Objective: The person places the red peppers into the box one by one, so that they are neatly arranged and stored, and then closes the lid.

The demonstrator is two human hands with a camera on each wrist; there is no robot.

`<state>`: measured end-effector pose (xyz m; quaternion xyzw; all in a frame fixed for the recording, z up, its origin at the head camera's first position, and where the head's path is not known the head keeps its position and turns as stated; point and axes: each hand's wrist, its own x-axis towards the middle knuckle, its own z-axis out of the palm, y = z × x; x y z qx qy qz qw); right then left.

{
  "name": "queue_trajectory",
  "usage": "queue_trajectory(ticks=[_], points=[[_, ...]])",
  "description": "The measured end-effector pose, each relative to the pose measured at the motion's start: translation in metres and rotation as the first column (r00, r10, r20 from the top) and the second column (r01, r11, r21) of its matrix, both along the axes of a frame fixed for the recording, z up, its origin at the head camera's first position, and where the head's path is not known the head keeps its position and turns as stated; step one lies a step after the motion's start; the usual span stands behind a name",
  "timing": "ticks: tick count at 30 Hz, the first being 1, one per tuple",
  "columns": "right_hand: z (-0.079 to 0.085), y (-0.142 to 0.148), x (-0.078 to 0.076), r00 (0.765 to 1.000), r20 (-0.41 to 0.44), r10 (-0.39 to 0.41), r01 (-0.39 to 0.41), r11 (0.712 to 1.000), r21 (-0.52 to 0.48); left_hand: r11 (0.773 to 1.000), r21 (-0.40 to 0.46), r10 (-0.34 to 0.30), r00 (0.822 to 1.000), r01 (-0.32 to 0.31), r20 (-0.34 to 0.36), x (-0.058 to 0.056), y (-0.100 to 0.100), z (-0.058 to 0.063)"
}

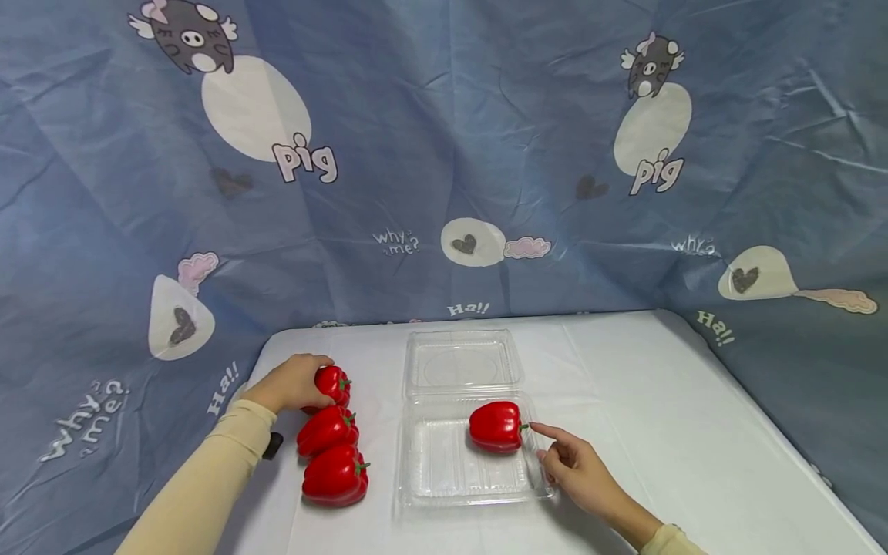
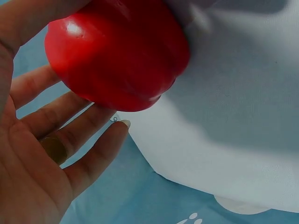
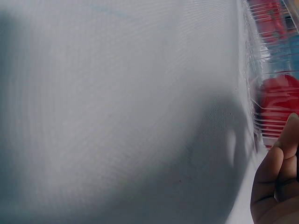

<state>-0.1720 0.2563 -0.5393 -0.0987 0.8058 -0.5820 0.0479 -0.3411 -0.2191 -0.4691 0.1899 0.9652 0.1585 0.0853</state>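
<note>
My left hand (image 1: 297, 383) is at the far end of a row of red bell peppers, gripping the farthest bell pepper (image 1: 334, 383) from its left side. In the left wrist view, that pepper (image 2: 121, 56) lies between the thumb and the spread fingers. Nearer me are a middle bell pepper (image 1: 328, 432) and a front bell pepper (image 1: 336, 475). Another bell pepper (image 1: 496, 426) lies on its side in a clear hinged plastic box (image 1: 444, 470), stem to the right. My right hand (image 1: 581, 470) points its straight index finger at that stem; whether they touch I cannot tell. Its other fingers are bent.
The box's lid (image 1: 461, 364) lies folded back, away from me. A white cloth (image 1: 624, 385) covers the table. Blue printed fabric (image 1: 388, 154) hangs behind and along both sides. A small black object (image 1: 274, 445) shows beside the left wrist.
</note>
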Motion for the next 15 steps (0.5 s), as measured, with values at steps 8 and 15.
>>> queue_trajectory(ticks=[8,15], points=[[0.000,0.000,0.000,1.000,-0.009,0.007,-0.006,1.000,0.007,1.000,0.005,-0.015,1.000,0.015,0.009,0.001,-0.002,0.006],[0.002,0.000,0.000,1.000,-0.015,0.002,-0.001,1.000,0.002,0.997,0.028,-0.068,0.998,0.068,-0.020,0.003,0.005,0.034]])
